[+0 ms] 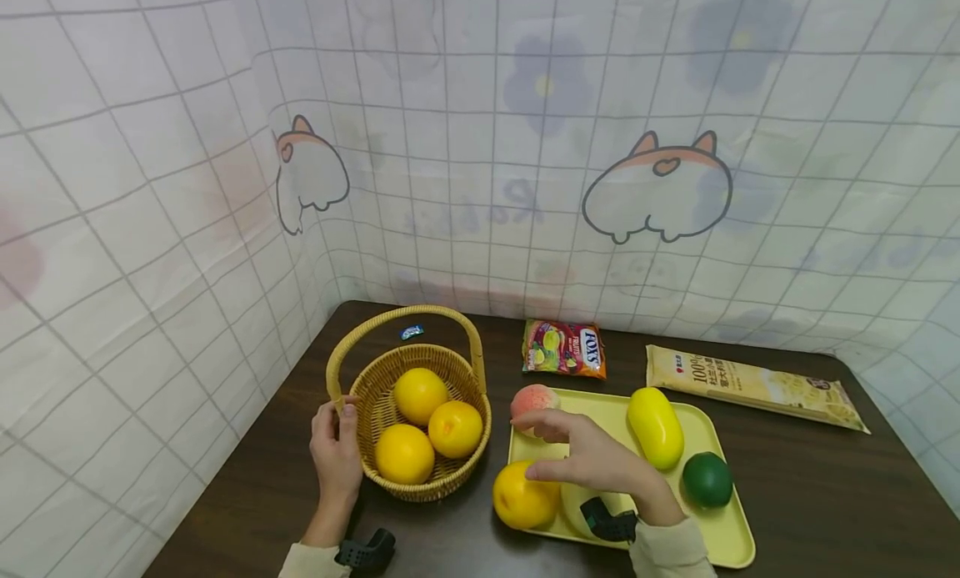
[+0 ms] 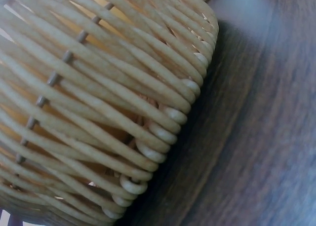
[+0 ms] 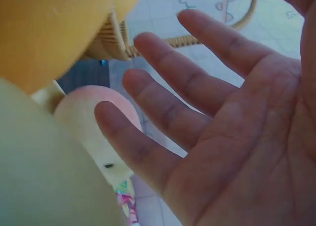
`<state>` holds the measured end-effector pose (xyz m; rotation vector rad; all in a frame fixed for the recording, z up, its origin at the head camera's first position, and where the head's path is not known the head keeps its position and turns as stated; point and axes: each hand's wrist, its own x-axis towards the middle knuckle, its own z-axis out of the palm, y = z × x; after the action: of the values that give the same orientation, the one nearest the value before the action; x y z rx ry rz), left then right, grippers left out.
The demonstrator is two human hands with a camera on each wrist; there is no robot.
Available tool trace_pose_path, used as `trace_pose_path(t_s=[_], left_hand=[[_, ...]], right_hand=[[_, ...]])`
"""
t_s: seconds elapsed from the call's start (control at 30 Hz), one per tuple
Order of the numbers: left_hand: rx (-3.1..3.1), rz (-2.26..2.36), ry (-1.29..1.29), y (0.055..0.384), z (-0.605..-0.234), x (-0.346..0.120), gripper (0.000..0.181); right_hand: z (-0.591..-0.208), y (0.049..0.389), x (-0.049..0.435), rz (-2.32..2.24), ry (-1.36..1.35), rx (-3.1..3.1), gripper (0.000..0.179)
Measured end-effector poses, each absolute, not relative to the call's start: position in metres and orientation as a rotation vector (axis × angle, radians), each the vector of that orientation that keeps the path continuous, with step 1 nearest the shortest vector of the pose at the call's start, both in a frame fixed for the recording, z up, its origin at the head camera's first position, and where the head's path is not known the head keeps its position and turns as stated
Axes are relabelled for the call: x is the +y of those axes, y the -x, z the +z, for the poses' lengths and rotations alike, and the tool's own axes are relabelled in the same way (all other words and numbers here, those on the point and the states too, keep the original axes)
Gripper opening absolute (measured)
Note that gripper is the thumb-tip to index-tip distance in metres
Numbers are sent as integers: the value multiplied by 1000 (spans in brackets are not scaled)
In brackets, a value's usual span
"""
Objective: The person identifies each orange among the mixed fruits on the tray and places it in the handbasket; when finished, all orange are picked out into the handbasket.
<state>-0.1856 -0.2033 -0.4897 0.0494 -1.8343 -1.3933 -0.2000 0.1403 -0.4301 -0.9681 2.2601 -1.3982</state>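
With its fingers at the foot of the handle, my left hand grips the left side of a wicker basket. Several orange-yellow fruits lie inside it. The basket's woven wall fills most of the left wrist view; that hand is out of sight there. Over a yellow tray, my right hand hangs with fingers extended and apart, palm bare in the right wrist view. Closest to it are an orange on the tray's left edge, a peach, and a pale green fruit partly hidden below.
Also on the tray are a yellow mango-like fruit and a dark green fruit. Behind lie a Fox's candy bag, a long noodle packet and a small blue wrapped sweet. A gridded cloth hangs behind the dark table.
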Motion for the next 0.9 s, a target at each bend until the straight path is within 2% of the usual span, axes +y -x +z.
trace_pose_path(t_s=[0.13,0.4,0.9], left_hand=[[-1832,-1398,-60,194,-506,-212,21],[-1845,-1408,-67,197,-511,-214,22],[-1837,-1410,-63,177,-474,-196,23]], right_hand=[[-434,200,134,-1346,956,2211,49],[-441,200,128,-1263,1001,2158,48],[-447,202,130,-1162,1018,2139,59]])
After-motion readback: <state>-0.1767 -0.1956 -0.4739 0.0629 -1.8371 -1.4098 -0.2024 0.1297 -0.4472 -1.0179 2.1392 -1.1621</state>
